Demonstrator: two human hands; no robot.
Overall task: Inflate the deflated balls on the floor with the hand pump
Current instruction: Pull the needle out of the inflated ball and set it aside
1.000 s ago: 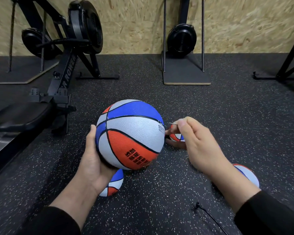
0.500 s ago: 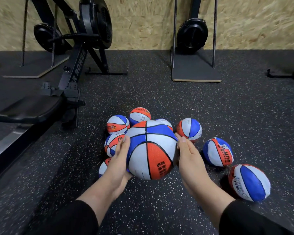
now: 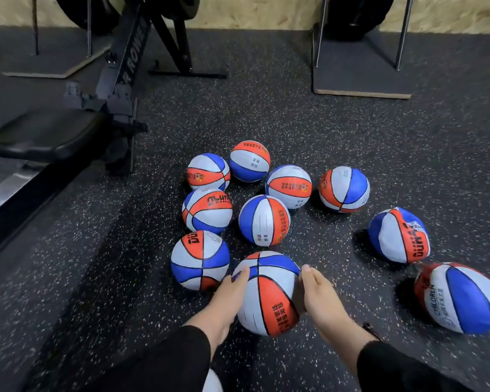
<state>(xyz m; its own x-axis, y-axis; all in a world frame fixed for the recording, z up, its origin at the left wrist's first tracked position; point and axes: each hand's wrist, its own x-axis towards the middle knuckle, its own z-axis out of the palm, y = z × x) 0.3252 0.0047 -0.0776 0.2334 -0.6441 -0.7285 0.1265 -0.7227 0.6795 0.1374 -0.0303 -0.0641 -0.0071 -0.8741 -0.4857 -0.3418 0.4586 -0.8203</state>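
Note:
A round red, white and blue ball (image 3: pixel 268 292) sits low between my hands, near the floor. My left hand (image 3: pixel 229 292) presses its left side with straight fingers. My right hand (image 3: pixel 320 297) presses its right side the same way. Several more round balls lie in a cluster beyond it, among them one (image 3: pixel 200 260) just to the left and one (image 3: pixel 264 220) straight ahead. Two crumpled, deflated balls lie at the right: one (image 3: pixel 398 234) and a nearer one (image 3: pixel 461 298). No pump is in view.
A rowing machine with a black seat (image 3: pixel 40 134) and rail (image 3: pixel 9 199) runs along the left. A second machine on a dark base board (image 3: pixel 359 77) stands at the back right. Speckled rubber floor (image 3: pixel 337 131) lies between. A bit of another ball (image 3: pixel 212 381) shows below my left sleeve.
A second ago my left hand held the ball up and my right pinched a needle at it. Both hands have since lowered the ball toward the floor beside the cluster.

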